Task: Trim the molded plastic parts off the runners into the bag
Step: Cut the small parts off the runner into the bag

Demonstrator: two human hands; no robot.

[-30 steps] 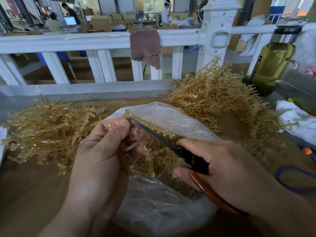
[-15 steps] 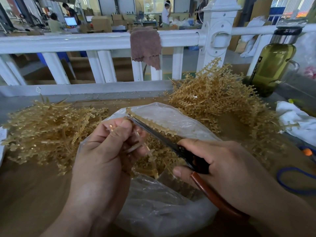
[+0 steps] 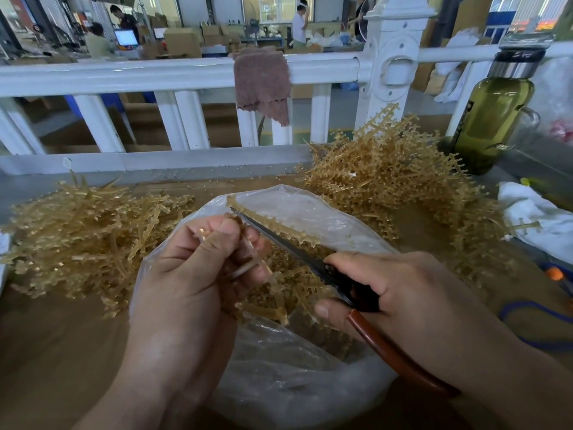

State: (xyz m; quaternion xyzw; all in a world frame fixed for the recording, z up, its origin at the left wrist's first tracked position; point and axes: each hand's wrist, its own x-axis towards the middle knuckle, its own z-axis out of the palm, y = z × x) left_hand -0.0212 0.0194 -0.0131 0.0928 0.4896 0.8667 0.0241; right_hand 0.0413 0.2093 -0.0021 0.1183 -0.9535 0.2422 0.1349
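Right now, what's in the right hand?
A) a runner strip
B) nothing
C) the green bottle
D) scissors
D: the right hand grips the scissors by the dark and brown handles. The blade lies along the runner, which the left hand holds over the clear bag.

Runner piles (image 3: 86, 231) and runner strip (image 3: 273, 224) are showing translucent amber-gold. Bag (image 3: 310, 383) is looking clear, slightly milky. Scissors (image 3: 288, 245) are showing black blades and a red-brown handle. Railing (image 3: 124, 76) is reading white, hanging cloth (image 3: 262, 82) dusty pink-brown, bottle (image 3: 493, 119) olive green with a silver collar, table (image 3: 62, 352) brown, cord (image 3: 527, 303) blue.
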